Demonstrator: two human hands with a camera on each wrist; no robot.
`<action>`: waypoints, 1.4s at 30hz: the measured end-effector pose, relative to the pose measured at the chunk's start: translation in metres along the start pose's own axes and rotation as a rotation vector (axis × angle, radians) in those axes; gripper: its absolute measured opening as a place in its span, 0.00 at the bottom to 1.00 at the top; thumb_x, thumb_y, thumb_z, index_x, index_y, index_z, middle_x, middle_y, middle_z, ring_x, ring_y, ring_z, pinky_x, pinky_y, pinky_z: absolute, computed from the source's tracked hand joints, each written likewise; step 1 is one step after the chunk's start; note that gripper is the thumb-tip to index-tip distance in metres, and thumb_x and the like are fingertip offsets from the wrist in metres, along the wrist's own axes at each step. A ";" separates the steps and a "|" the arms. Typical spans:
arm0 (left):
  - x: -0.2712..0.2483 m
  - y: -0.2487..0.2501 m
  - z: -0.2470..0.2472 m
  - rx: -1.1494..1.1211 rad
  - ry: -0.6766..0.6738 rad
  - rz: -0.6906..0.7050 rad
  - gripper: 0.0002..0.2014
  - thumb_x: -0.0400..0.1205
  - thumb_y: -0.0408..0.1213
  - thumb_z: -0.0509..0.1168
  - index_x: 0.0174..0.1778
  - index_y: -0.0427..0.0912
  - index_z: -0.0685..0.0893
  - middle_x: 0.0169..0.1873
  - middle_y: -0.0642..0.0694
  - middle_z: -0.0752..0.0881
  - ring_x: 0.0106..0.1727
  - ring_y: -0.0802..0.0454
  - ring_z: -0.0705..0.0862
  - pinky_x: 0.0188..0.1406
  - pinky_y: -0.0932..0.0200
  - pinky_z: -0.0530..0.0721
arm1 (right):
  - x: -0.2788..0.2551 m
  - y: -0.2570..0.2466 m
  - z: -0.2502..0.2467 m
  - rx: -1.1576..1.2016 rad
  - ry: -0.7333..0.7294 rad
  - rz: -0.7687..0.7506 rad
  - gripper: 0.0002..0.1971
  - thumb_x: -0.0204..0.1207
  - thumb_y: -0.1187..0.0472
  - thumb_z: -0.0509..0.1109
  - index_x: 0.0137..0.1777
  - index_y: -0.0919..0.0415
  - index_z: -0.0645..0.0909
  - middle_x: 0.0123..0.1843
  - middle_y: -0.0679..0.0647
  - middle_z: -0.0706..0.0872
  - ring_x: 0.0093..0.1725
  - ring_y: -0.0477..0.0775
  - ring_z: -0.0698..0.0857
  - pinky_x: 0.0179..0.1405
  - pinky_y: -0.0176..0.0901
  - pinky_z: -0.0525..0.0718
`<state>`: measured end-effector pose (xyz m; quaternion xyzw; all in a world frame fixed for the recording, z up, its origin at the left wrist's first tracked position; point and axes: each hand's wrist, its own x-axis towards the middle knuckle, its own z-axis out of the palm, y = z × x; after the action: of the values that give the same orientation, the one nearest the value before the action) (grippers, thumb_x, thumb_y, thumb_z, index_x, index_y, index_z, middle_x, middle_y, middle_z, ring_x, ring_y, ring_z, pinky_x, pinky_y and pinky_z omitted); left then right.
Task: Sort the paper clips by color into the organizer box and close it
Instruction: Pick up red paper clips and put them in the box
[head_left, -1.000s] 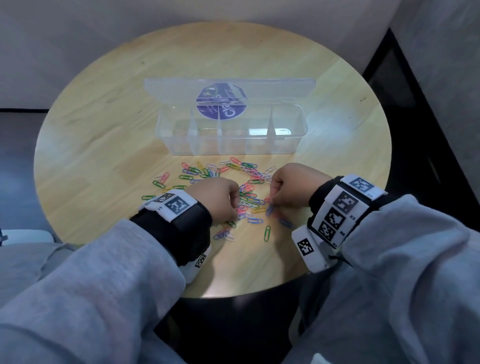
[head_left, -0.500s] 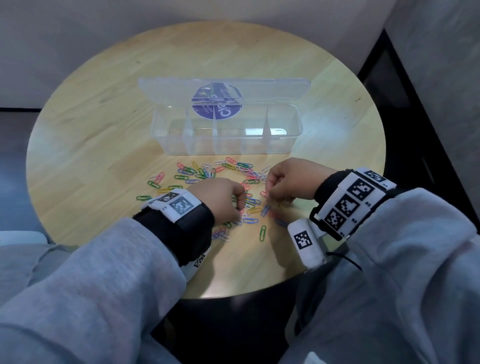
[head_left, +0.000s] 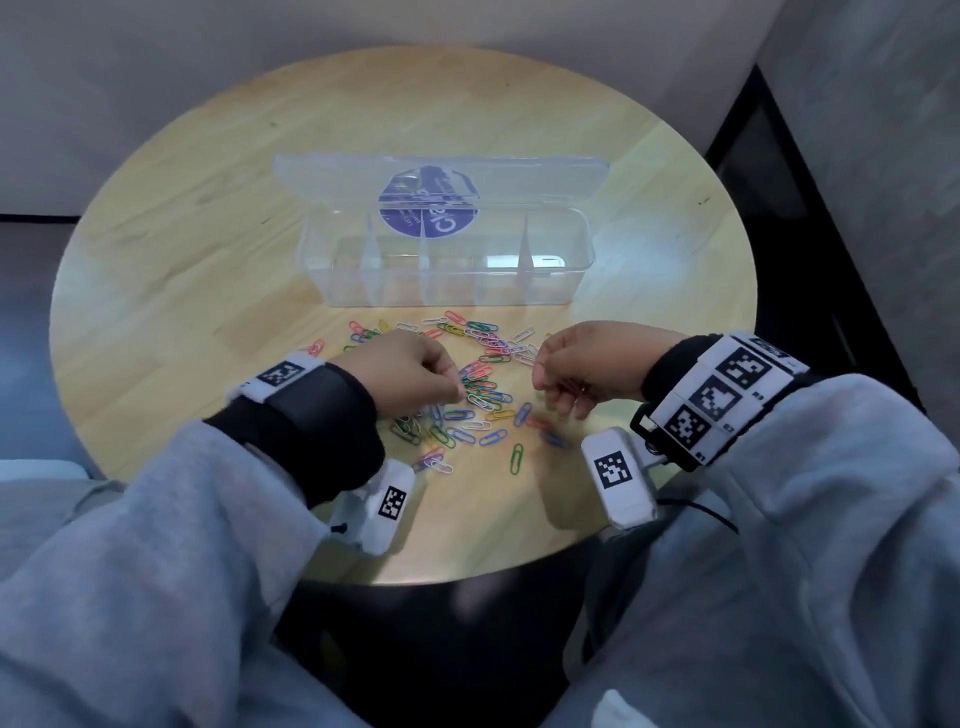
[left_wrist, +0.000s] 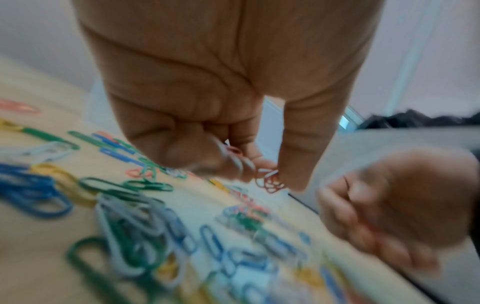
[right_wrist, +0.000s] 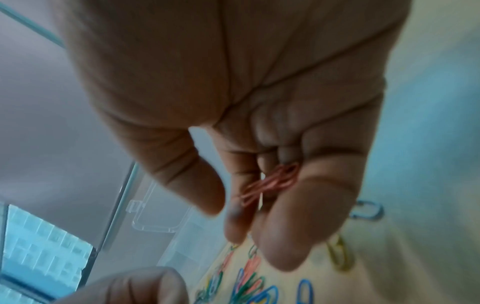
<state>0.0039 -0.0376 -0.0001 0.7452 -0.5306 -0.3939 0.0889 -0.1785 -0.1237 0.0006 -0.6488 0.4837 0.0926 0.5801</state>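
1. Hands first: the left hand (head_left: 410, 371) is curled with red clips (left_wrist: 269, 181) pinched at its fingertips, held just above the pile (head_left: 470, 400).
2. The right hand (head_left: 587, 366) is curled too; pink clips (right_wrist: 272, 181) lie bunched between its fingers and palm, held off the table (head_left: 171, 291).
3. The rest of the clips, in mixed colors, lie scattered on the wood between and ahead of both hands, near the front wall of the box (head_left: 447, 270).
4. The box stands open just beyond the pile, lid (head_left: 441, 176) tipped back, long axis running left to right across the person's view, its compartments side by side and seemingly without clips so far.
5. The relation that matters: the box lies straight ahead of both hands, so either load goes forward over the front wall. The left hand sits nearer the left-hand compartments, the right hand nearer the right-hand ones.
6. Judgement: sorting has barely begun; each hand probably gathers one color before dropping it.
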 end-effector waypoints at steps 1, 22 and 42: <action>-0.001 -0.001 -0.003 -0.134 -0.010 -0.025 0.04 0.76 0.38 0.70 0.36 0.45 0.84 0.28 0.51 0.81 0.31 0.54 0.79 0.33 0.66 0.75 | -0.001 0.001 -0.001 -0.141 0.017 -0.013 0.09 0.77 0.68 0.63 0.35 0.60 0.74 0.30 0.55 0.78 0.29 0.52 0.76 0.23 0.36 0.77; 0.002 0.019 -0.012 -0.727 0.072 -0.143 0.12 0.79 0.26 0.56 0.37 0.49 0.74 0.24 0.48 0.70 0.17 0.58 0.63 0.15 0.73 0.59 | 0.007 -0.002 0.022 -0.887 0.073 -0.034 0.05 0.66 0.66 0.71 0.38 0.57 0.87 0.35 0.51 0.83 0.34 0.51 0.78 0.29 0.35 0.74; 0.037 0.046 0.013 0.489 -0.011 -0.011 0.06 0.75 0.33 0.68 0.47 0.43 0.86 0.46 0.45 0.87 0.47 0.48 0.83 0.40 0.60 0.73 | -0.005 -0.012 -0.034 0.842 0.211 -0.134 0.07 0.79 0.72 0.58 0.44 0.66 0.76 0.34 0.58 0.77 0.20 0.45 0.79 0.20 0.29 0.80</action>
<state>-0.0333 -0.0850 -0.0019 0.7452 -0.6067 -0.2584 -0.0990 -0.1874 -0.1517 0.0231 -0.3917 0.4926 -0.2170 0.7462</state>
